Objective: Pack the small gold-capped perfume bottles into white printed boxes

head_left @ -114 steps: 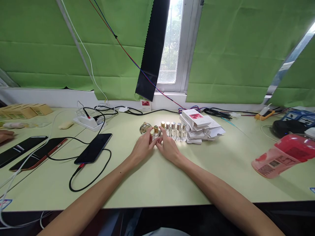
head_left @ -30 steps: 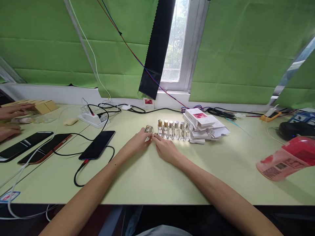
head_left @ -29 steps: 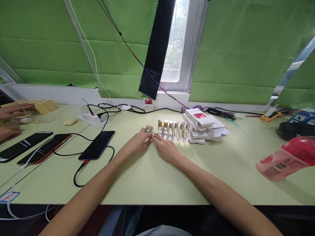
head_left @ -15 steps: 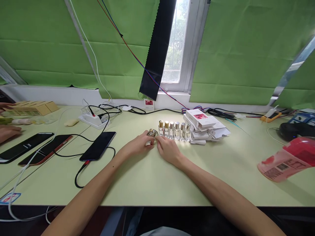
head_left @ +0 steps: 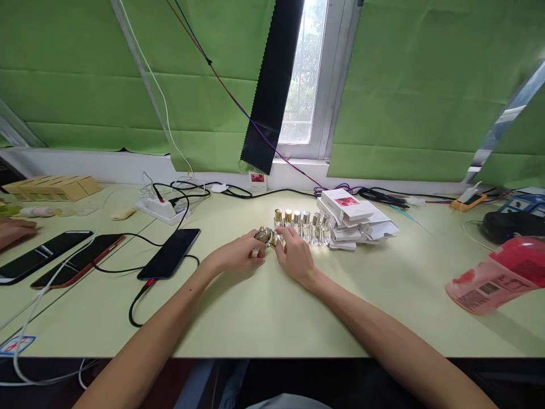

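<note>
Several small clear glass bottles with gold and silver caps (head_left: 306, 228) stand in a row on the table. At the row's left end is a darker, ornate glass-and-gold item (head_left: 264, 235). My left hand (head_left: 242, 250) has its fingers curled around that item's left side. My right hand (head_left: 294, 253) rests just in front of the leftmost bottles, its fingertips at the item's right side. A pile of white cartons and papers (head_left: 353, 218) lies directly right of the bottles.
Phones (head_left: 169, 254) with cables lie on the left, before a white power strip (head_left: 160, 209). Yellow boxes (head_left: 53, 188) and another person's hand (head_left: 16, 232) are at far left. A pink cup (head_left: 494, 278) lies at the right.
My right hand has shifted slightly right and up, toward the bottles, showing more of the ornate item. At the far left, the other person's upper hand has left the yellow boxes.
</note>
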The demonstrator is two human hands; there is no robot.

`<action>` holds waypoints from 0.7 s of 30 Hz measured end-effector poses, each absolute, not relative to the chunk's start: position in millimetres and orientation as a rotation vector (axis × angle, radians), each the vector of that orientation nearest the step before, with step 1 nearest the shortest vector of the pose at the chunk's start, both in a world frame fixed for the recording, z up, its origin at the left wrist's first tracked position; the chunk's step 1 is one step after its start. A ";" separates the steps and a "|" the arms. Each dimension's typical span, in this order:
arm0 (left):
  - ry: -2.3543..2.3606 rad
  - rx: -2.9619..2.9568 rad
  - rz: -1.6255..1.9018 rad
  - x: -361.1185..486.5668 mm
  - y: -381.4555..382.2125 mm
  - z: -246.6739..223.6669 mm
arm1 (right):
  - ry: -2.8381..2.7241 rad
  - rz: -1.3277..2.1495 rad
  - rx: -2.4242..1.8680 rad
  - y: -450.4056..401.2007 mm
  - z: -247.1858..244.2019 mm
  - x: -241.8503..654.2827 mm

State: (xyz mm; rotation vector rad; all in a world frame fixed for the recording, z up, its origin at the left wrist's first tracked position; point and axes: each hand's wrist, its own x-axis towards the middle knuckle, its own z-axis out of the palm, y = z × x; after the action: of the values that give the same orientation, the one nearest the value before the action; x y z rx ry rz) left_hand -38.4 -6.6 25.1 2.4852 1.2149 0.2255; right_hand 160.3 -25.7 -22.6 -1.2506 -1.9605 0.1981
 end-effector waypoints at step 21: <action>1.163 2.392 0.088 -40.8 -10.2 32.8 | -2.257 0.282 -1.454 -27.5 -11.3 165.8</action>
State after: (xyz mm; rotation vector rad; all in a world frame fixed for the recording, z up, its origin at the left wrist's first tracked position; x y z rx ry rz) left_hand -40.8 -10.2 32.8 2.3917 1.1628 0.0878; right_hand 165.8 -27.5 -11.3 -1.4538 -2.2570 0.2819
